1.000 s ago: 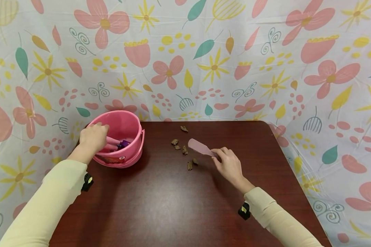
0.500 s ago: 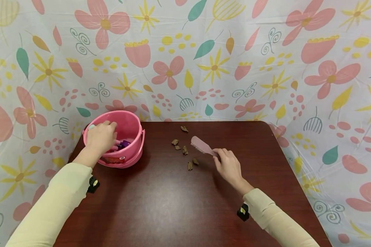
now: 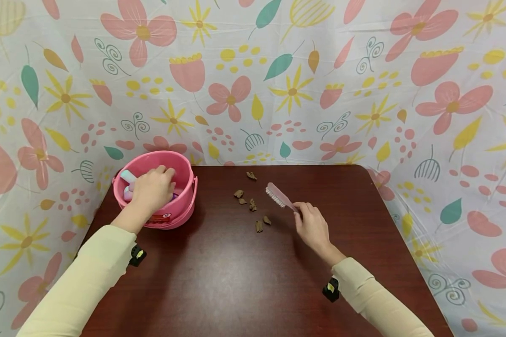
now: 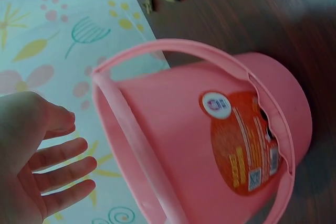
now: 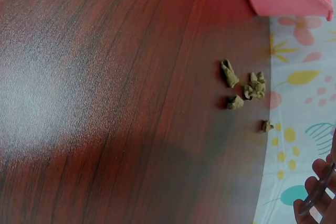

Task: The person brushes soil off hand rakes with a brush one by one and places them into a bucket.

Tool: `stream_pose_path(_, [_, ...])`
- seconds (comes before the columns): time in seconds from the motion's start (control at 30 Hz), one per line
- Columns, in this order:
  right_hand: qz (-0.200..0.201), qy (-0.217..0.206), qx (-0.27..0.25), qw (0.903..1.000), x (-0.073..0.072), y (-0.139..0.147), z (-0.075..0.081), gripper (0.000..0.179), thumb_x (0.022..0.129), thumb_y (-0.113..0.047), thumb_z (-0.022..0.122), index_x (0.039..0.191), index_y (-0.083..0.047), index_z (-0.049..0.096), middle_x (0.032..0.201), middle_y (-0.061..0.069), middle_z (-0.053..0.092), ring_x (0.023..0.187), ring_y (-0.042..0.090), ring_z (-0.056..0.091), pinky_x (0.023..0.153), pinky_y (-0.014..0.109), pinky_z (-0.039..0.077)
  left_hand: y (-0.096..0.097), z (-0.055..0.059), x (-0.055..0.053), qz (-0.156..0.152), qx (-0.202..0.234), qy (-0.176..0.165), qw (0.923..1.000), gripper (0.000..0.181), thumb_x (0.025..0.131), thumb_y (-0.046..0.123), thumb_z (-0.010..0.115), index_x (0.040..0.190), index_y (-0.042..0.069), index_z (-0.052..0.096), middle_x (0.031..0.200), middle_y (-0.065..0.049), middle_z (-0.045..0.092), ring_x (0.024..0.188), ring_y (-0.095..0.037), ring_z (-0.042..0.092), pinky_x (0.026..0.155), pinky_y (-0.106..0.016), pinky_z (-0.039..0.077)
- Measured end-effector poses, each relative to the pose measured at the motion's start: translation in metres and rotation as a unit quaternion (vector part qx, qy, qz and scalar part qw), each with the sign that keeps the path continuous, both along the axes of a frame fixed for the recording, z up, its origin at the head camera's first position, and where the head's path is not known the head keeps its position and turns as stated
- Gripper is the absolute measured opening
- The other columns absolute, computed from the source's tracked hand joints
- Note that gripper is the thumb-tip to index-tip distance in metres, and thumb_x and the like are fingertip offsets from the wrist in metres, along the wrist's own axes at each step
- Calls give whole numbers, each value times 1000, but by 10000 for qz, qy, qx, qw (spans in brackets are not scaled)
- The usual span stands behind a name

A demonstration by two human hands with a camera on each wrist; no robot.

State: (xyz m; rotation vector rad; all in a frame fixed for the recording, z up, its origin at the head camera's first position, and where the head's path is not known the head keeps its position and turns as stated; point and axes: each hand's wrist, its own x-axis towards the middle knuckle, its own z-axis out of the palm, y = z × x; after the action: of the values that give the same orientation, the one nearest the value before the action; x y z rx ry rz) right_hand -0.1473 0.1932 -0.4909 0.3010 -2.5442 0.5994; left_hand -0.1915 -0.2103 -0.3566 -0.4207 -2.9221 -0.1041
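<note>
My left hand (image 3: 152,188) is over the mouth of a pink bucket (image 3: 179,210) with nothing in its grasp. The left wrist view shows its fingers (image 4: 65,174) loosely extended beside the bucket's rim. Inside the bucket, a thing with a pale blue end (image 3: 128,176) shows left of the hand; the hand hides most of the contents. My right hand (image 3: 314,227) grips the handle of a pink brush (image 3: 280,195), held above the table with its white bristles facing left and down. Several crumpled brown pieces (image 3: 253,205) lie left of the brush.
The dark wooden table (image 3: 232,281) ends at a flower-patterned curtain (image 3: 253,84) behind it. A carrying handle (image 4: 210,53) hangs against the bucket's outside, over an orange label (image 4: 239,140). One brown piece (image 3: 251,175) lies near the far edge.
My left hand has moved right across the bucket and let go of the pink-handled things inside. My right hand has turned the brush, showing its bristles, and shifted its head slightly right.
</note>
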Motion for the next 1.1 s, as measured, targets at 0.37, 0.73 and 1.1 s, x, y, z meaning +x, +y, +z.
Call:
stream_pose_path(0.37, [-370,-218,-176,9989,-2,2,-4,17,82,-4,61,98,-8,62,84,8,61,74,30,58,60,46,47,23,-4,2,-284,186,251,9991,25,83,17,64,105,5,60,90,-13,57,77,-32,57,58,-46,50])
stream_pose_path(0.73, [-681,-473,-372,9959,-4,4,-10,16,82,-4,57,96,-8,64,85,7,66,73,31,60,59,48,46,40,-12,2,-482,342,365,9976,22,83,15,62,103,7,63,92,-12,59,81,-30,59,59,-44,51])
stream_pose_path(1.1, [-1015,-745,-637,9900,-7,13,-20,14,82,-9,58,96,-8,61,84,8,62,73,29,60,60,49,46,56,-26,2,-898,384,507,9939,22,82,17,65,102,9,64,92,-9,60,80,-26,59,60,-39,52])
